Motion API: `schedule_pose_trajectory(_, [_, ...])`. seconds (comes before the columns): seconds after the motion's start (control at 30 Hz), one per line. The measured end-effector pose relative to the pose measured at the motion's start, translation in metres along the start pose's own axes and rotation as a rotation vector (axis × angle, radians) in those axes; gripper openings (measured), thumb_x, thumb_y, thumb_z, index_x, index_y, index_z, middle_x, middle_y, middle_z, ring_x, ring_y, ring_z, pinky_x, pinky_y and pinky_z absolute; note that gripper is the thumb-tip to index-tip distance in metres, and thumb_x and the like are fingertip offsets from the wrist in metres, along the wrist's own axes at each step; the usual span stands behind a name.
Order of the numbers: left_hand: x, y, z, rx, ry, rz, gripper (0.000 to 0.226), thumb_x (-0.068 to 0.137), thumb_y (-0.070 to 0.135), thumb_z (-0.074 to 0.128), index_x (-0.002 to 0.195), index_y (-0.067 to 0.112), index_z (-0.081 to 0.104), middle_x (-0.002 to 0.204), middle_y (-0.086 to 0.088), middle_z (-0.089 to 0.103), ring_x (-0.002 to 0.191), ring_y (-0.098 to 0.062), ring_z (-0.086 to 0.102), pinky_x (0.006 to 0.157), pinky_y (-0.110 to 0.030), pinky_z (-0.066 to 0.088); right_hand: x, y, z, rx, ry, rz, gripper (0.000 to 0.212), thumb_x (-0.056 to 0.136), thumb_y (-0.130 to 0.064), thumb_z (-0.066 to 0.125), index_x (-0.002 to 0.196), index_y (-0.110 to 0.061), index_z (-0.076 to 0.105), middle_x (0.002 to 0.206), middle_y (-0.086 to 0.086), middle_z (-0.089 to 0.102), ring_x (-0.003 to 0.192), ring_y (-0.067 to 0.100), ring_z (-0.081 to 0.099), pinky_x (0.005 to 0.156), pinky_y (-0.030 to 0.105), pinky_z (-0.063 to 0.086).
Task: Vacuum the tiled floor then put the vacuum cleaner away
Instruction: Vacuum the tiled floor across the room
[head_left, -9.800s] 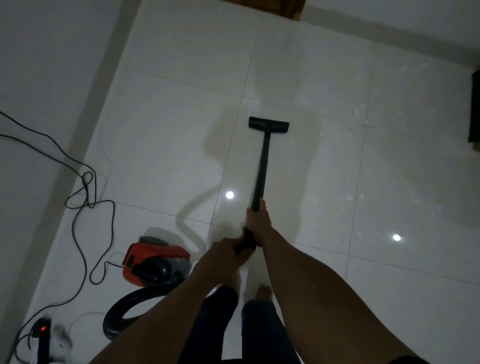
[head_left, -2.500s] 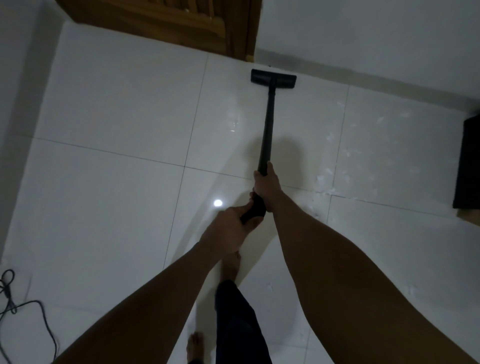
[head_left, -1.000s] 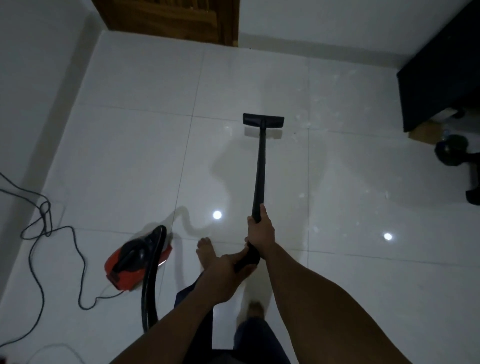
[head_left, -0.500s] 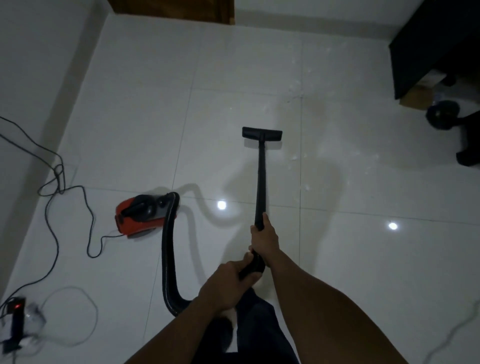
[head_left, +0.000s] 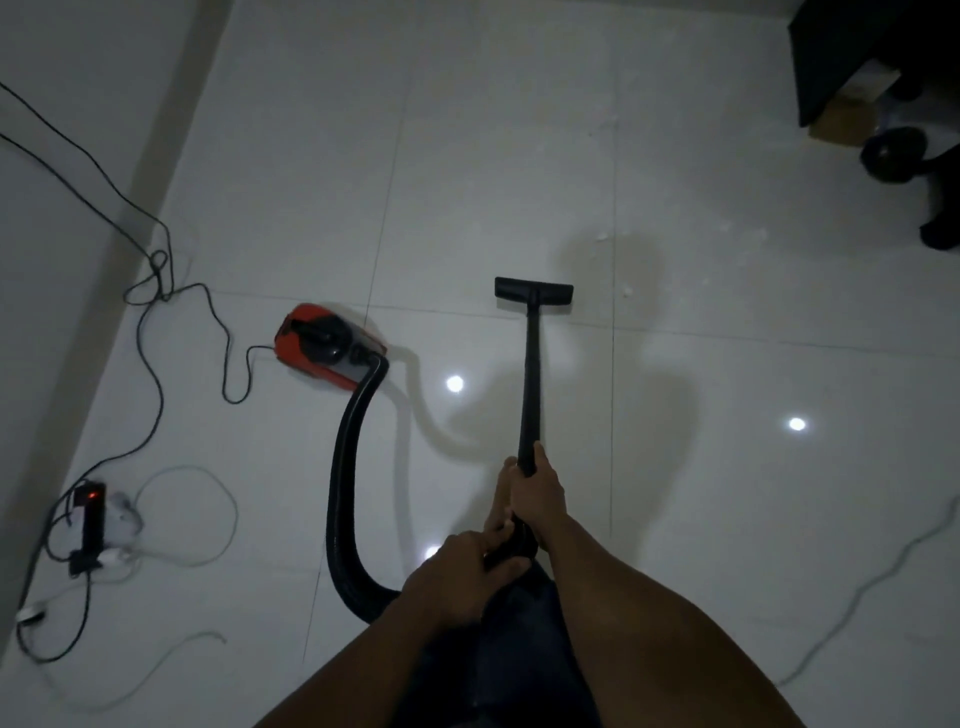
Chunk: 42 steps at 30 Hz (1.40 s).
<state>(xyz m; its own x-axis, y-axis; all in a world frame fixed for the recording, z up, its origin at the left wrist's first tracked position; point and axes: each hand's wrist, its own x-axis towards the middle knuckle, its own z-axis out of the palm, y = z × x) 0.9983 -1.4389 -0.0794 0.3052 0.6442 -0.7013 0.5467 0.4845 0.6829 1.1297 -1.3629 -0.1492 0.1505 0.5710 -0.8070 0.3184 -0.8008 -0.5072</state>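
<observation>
On the tiled floor (head_left: 675, 156), at about eight o'clock, a power strip (head_left: 91, 525) with a red light lies among cables. The red vacuum cleaner (head_left: 324, 345) stands at ten o'clock from the hands, and its black hose (head_left: 345, 467) curves down toward the person. The left hand (head_left: 462, 577) is closed around the lower end of the black wand (head_left: 531, 384); the right hand (head_left: 535, 493) grips it just above. The floor head (head_left: 534, 292) lies on the floor at twelve o'clock. Dark furniture (head_left: 841, 47) is at two o'clock.
</observation>
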Motion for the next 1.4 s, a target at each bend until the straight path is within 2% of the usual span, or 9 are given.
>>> schedule_pose_trajectory(0.13, [-0.028,-0.025,0.025,0.031,-0.022,0.012,0.053,0.091,0.055,0.056,0.14,0.034,0.055,0.115,-0.003,0.073,0.097,0.0,0.067,0.079,-0.019,0.05,-0.025,0.045,0.011,0.016,-0.002,0.025,0.066,0.107,-0.023,0.048,0.164,-0.029,0.016,0.143,0.013,0.054,0.076,0.019,0.06,0.035,0.011,0.041])
schedule_pose_trajectory(0.27, [-0.037,-0.043,0.047,0.088,-0.04,0.006,0.057,0.092,0.061,0.052,0.145,0.039,0.047,0.129,-0.007,0.059,0.117,-0.014,0.06,0.102,-0.038,0.049,-0.033,0.074,0.013,0.016,-0.007,0.034,0.067,0.107,-0.023,0.049,0.164,-0.029,0.014,0.149,0.013,0.05,0.073,0.011,0.056,0.034,0.007,0.038])
schedule_pose_trajectory(0.5, [-0.035,-0.045,0.06,0.085,-0.043,0.003,0.063,0.093,0.059,0.054,0.149,0.03,0.045,0.138,-0.003,0.06,0.125,-0.016,0.055,0.107,-0.041,0.046,-0.034,0.081,0.006,0.096,-0.033,0.082,0.068,0.107,-0.021,0.048,0.164,-0.032,0.013,0.137,0.017,0.059,0.072,0.022,0.061,0.036,0.014,0.042])
schedule_pose_trajectory(0.73, [-0.003,-0.014,0.042,0.083,-0.023,-0.042,0.055,0.095,0.05,0.058,0.144,0.025,0.051,0.105,-0.004,0.072,0.084,-0.013,0.067,0.07,-0.023,0.048,-0.005,0.052,-0.007,0.122,-0.065,0.063,0.068,0.108,-0.02,0.048,0.164,-0.029,0.012,0.139,0.015,0.056,0.073,0.019,0.058,0.037,0.014,0.043])
schedule_pose_trajectory(0.97, [0.034,0.01,0.035,0.063,-0.061,-0.11,0.051,0.094,0.048,0.06,0.138,0.022,0.058,0.109,-0.008,0.072,0.082,-0.016,0.067,0.068,-0.023,0.051,0.029,0.035,-0.023,0.167,-0.094,0.115,0.068,0.108,-0.021,0.048,0.164,-0.033,0.012,0.131,0.019,0.06,0.069,0.023,0.059,0.043,0.022,0.05])
schedule_pose_trajectory(1.1, [0.071,0.037,0.018,0.057,-0.077,-0.162,0.051,0.094,0.048,0.062,0.138,0.022,0.058,0.09,0.006,0.066,0.063,0.001,0.056,0.052,-0.01,0.04,0.066,0.009,-0.035,0.12,-0.079,0.098,0.066,0.108,-0.025,0.05,0.164,-0.033,0.015,0.143,0.019,0.05,0.105,0.04,0.064,0.062,0.036,0.059])
schedule_pose_trajectory(1.2, [0.107,0.063,0.0,0.047,-0.058,-0.207,0.054,0.094,0.045,0.063,0.142,0.023,0.054,0.078,0.012,0.062,0.051,0.004,0.056,0.046,-0.011,0.039,0.099,-0.02,-0.048,0.154,-0.106,0.122,0.066,0.108,-0.027,0.049,0.163,-0.037,0.014,0.116,0.022,0.061,0.076,0.031,0.06,0.08,0.049,0.059])
schedule_pose_trajectory(1.3, [0.144,0.093,-0.019,-0.007,-0.051,-0.242,0.045,0.094,0.043,0.064,0.135,0.023,0.059,0.072,0.004,0.066,0.057,-0.009,0.059,0.054,-0.032,0.051,0.135,-0.052,-0.066,0.178,-0.135,0.131,0.066,0.108,-0.029,0.048,0.162,-0.041,0.012,0.095,0.016,0.061,0.06,0.02,0.055,0.066,0.04,0.056])
schedule_pose_trajectory(1.4, [0.184,0.126,-0.034,-0.006,-0.03,-0.231,0.042,0.095,0.042,0.062,0.132,0.024,0.061,0.068,0.006,0.064,0.049,-0.002,0.056,0.05,-0.02,0.046,0.171,-0.089,-0.089,0.176,-0.138,0.146,0.065,0.108,-0.028,0.048,0.161,-0.044,0.014,0.088,0.011,0.059,0.056,0.019,0.053,0.051,0.032,0.05])
